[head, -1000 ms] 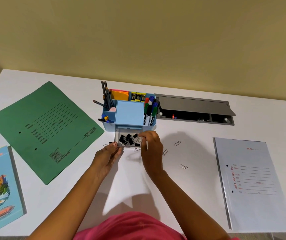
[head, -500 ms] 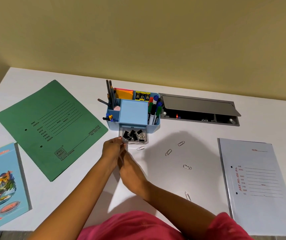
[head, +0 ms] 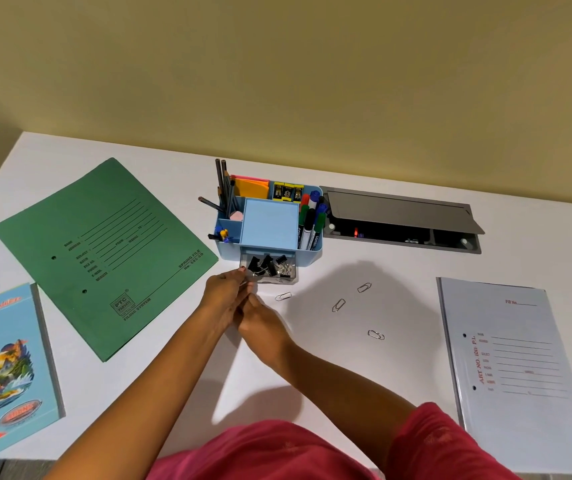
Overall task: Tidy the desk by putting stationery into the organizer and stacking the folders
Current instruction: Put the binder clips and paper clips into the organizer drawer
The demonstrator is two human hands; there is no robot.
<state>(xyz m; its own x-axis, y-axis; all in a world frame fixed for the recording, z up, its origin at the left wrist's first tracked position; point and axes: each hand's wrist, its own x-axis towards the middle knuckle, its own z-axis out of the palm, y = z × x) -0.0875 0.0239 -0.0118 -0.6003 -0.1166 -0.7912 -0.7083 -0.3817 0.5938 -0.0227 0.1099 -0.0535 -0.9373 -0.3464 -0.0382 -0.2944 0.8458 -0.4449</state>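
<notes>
From my remote seat I see the white desk (head: 364,375) filling the lower half of the head view; on it the green folder (head: 104,254) lies flat and skewed at the left, and the white folder (head: 520,375) lies flat at the far right, the two well apart and not stacked; a blue notebook (head: 3,368) sits at the left edge, near the green folder's lower corner but not touching it. A grey cable hatch (head: 398,213) is set into the desk at the back, its flap raised, just beside the blue organizer (head: 308,258); the organizer stands between the folders, with pencils (head: 223,188) upright in its back left compartment, orange sticky notes (head: 251,188) behind its centre block and markers (head: 310,220) along its right side.

My left hand (head: 223,292) has its fingertips bunched at the front left corner of the organizer's clear drawer (head: 277,280); my right hand (head: 260,320) lies just below it, fingers pressed against the left hand; I cannot tell whether either pinches anything, the fingertips hide it. The drawer is pulled out and holds black binder clips (head: 263,265). Four paper clips lie loose on the desk to the drawer's right: one (head: 283,296) just beside my hands, two (head: 339,305) (head: 364,287) farther right, the last (head: 376,335) nearest me.
</notes>
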